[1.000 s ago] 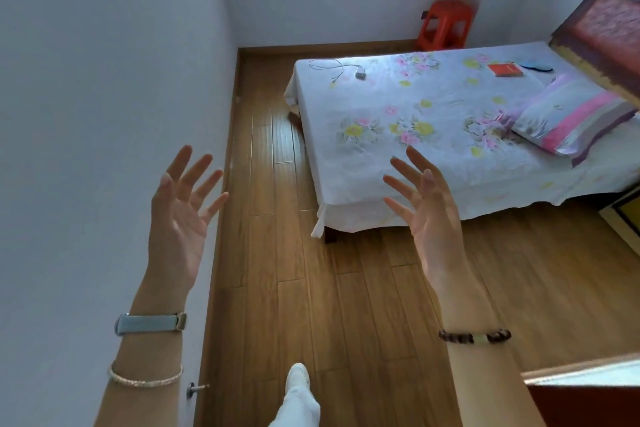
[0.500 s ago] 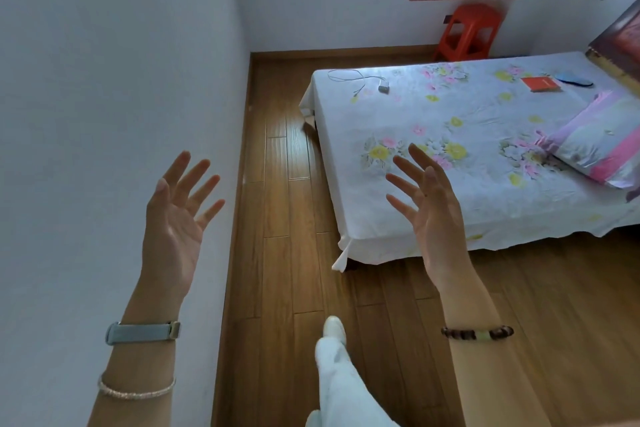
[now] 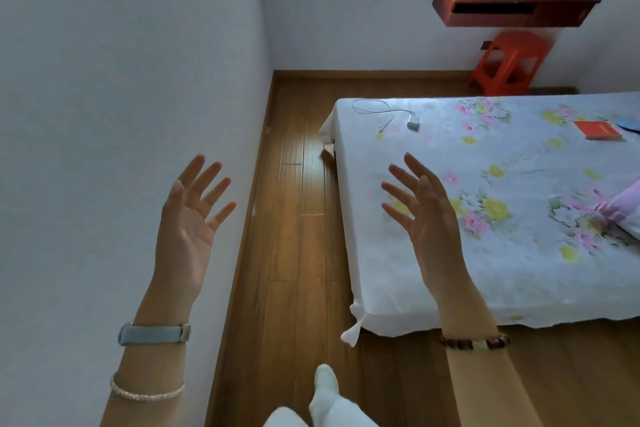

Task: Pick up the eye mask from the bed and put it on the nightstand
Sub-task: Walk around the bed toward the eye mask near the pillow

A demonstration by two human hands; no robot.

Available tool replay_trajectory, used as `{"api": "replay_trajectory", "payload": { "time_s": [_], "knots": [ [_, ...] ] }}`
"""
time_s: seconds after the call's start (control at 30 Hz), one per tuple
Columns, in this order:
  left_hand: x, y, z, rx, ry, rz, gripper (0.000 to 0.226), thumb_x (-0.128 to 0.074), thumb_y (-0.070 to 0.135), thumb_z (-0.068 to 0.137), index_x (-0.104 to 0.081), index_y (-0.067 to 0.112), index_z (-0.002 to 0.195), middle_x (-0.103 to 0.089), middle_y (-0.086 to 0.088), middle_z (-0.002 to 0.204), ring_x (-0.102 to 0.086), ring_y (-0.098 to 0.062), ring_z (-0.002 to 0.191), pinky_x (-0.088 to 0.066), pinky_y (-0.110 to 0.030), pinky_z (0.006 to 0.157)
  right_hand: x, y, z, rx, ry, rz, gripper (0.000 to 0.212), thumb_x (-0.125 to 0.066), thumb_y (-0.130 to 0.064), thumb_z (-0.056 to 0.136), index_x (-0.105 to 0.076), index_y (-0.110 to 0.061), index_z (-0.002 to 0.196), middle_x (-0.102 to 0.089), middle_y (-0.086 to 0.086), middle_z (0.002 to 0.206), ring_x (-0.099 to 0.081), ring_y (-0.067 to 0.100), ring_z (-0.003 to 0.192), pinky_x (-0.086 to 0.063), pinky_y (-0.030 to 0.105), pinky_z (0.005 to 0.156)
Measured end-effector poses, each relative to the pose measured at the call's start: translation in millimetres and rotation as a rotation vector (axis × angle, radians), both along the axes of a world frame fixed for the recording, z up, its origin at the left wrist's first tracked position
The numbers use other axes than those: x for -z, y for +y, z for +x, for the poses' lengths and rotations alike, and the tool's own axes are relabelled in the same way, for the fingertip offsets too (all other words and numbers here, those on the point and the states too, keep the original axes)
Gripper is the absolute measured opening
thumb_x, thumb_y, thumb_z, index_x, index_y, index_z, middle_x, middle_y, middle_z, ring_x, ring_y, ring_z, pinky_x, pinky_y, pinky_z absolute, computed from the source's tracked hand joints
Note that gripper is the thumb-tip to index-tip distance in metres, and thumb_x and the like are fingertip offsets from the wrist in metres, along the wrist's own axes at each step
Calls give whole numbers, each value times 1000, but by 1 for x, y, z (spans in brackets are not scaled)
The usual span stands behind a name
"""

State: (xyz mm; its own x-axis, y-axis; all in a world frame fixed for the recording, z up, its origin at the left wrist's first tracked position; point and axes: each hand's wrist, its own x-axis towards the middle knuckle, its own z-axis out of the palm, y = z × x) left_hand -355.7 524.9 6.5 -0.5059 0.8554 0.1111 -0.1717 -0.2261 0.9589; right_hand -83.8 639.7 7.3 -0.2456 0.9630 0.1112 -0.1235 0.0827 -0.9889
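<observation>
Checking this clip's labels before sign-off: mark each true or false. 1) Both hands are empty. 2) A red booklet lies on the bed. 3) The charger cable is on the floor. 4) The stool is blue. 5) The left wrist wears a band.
1) True: left hand and right hand are open, holding nothing.
2) True: red booklet lies on the bed.
3) False: charger cable lies on the bed.
4) False: stool is orange-red.
5) True: band.
</observation>
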Motion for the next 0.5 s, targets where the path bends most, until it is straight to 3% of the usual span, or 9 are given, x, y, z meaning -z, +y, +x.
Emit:
{"api": "replay_trajectory", "payload": {
  "time_s": [0.2, 0.5],
  "knots": [
    [0, 66, -27, 14, 9, -21, 55, -27, 41, 96, -40, 26, 147, -50, -1, 150, -53, -20, 134, -41, -49, 107, -2, 72, -33, 1, -1, -4, 53, -37, -38, 94, -44, -21, 144, -55, 2, 145, -61, 19, 125, -50, 46, 104],
    [6, 192, -98, 21, 15, -2, 54, -26, 41, 95, -39, 26, 146, -48, -1, 151, -51, -21, 135, -42, -47, 106, 15, 190, -92, 24, -20, -11, 49, -37, -42, 94, -46, -30, 141, -56, -1, 145, -61, 17, 125, -50, 45, 105]
  ]
}}
